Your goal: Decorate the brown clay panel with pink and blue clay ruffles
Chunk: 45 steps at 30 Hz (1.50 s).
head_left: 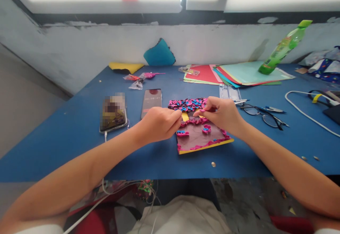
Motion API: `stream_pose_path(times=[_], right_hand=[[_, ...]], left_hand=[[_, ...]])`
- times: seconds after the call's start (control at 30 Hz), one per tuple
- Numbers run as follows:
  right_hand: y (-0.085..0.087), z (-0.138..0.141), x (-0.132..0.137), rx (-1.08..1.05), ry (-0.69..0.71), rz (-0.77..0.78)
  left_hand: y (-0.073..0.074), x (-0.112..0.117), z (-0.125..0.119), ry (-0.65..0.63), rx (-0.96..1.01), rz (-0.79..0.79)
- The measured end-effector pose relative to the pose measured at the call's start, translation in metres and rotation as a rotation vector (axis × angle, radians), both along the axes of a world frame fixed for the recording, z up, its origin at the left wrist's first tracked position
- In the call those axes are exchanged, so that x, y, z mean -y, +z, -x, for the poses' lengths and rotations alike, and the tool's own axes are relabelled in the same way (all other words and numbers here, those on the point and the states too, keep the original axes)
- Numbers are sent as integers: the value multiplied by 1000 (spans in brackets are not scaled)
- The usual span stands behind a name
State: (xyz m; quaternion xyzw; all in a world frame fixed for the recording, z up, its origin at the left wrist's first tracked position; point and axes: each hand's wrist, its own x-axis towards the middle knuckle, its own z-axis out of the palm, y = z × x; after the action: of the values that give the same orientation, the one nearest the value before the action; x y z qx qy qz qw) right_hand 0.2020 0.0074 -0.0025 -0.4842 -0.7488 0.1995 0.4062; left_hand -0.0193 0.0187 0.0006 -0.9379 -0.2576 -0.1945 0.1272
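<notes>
A brown craft panel (195,140) with a yellow lower edge lies on the blue table. Small pink and blue crumpled pieces (188,104) crowd its top part, and more run along its middle and borders. My left hand (164,123) is closed over the panel's left side, its fingertips pinched together. Whatever those fingertips hold, if anything, is hidden. Over the upper right of the panel, my right hand (223,115) pinches a small pink piece (202,110) between thumb and forefinger. A yellow strip (185,116) shows between the two hands.
Left of the panel lie a dark phone (152,101) and a phone on a charging cable (113,115). To the right are glasses (269,120), pens (275,110) and a white cable (305,115). Coloured sheets (247,73) carry a tilted green bottle (285,48). A small shiny bit (213,164) lies near the front edge.
</notes>
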Motion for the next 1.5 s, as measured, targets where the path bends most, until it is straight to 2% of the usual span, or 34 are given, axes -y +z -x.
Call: stream_pose_path(times=[0.1,0.23,0.3,0.37,0.47,0.53,0.6,0.77,0.87,0.97,1.2,1.3,1.5], right_hand=[[2,-1,-4,-68,8,71],[2,-2,-10,-131,196,261],[1,-2,-10,-78,210,228],[0,0,-8,-18,203,130],[1,6,-1,48,254,42],[1,10,4,72,289,4],[0,14,7,87,308,-35],[-2,18,9,105,321,-40],[0,16,9,119,355,5],[3,11,7,110,378,27],[-1,5,-2,126,342,-56],[-5,6,-4,167,303,-28],[-9,7,-4,210,282,44]], left_hand=[[3,-1,2,47,0,-37],[6,-5,4,107,15,25],[8,-6,4,128,74,150],[10,-5,2,123,170,355],[13,-1,-2,31,295,681],[12,3,-4,-36,348,808],[10,5,-7,-59,383,867],[1,7,-9,-110,396,891],[0,6,-9,-86,428,881],[2,4,-9,-14,480,872],[4,-5,-10,105,526,845],[2,-13,-9,230,516,830],[6,-24,-7,439,378,968]])
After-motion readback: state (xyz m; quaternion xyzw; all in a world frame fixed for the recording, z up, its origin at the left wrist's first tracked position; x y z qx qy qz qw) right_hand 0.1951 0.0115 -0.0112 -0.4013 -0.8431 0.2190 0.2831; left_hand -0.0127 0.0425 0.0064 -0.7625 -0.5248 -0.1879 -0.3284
